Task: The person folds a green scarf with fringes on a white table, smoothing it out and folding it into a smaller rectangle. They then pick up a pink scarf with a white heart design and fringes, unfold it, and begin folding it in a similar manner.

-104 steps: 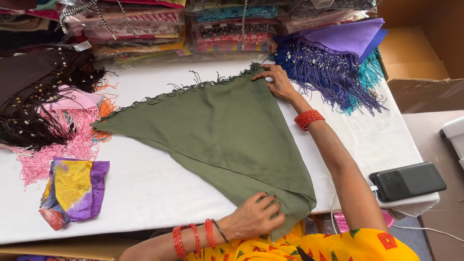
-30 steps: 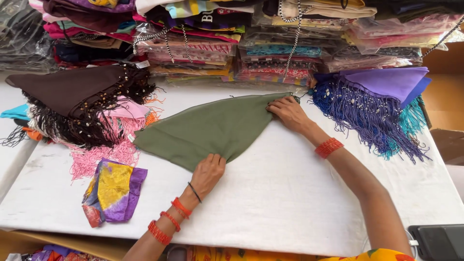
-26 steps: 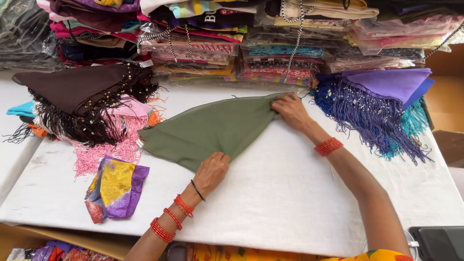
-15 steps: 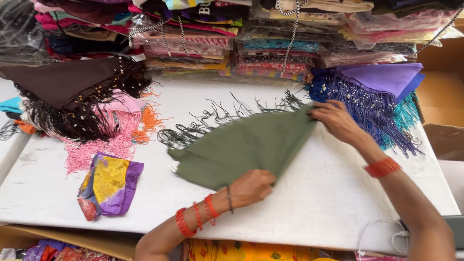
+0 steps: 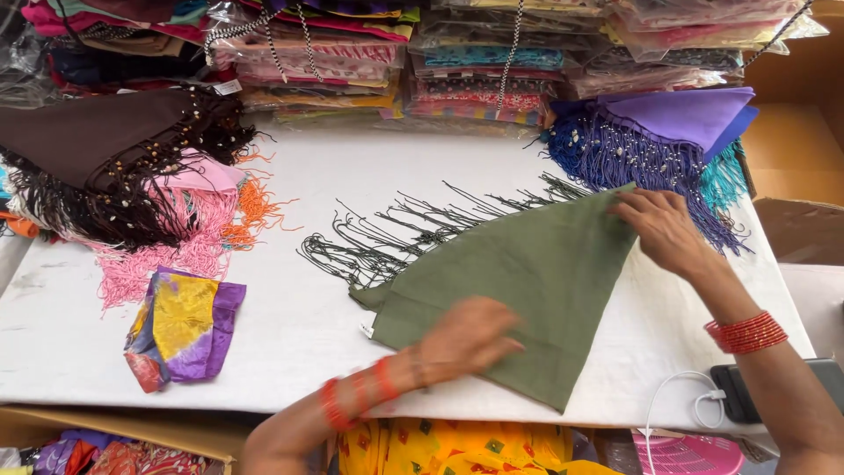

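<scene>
A white cloth-covered worktop fills the view, and along its far edge runs a wall of stacked folded fabrics in clear plastic wrappers, striped, patterned and plain in many colours. At the far left corner lies a dark brown triangular scarf with beaded fringe, spread over a pink fringed scarf with orange tassels showing beside it. Near the left part of the front edge sits a small crumpled purple and yellow tie-dyed cloth. At the far right corner a purple scarf with blue beaded fringe rests on a teal one. A black phone with a white cable lies at the right front edge. The olive green folded scarf with dark thread fringe lies in the middle of the worktop, its fringe fanned toward the far edge and one point reaching the front edge. The left hand, blurred, rests flat on the scarf's near part, fingers loosely spread. The right hand presses the scarf's far right corner, fingers curled down onto the cloth, just beside the blue fringe.
</scene>
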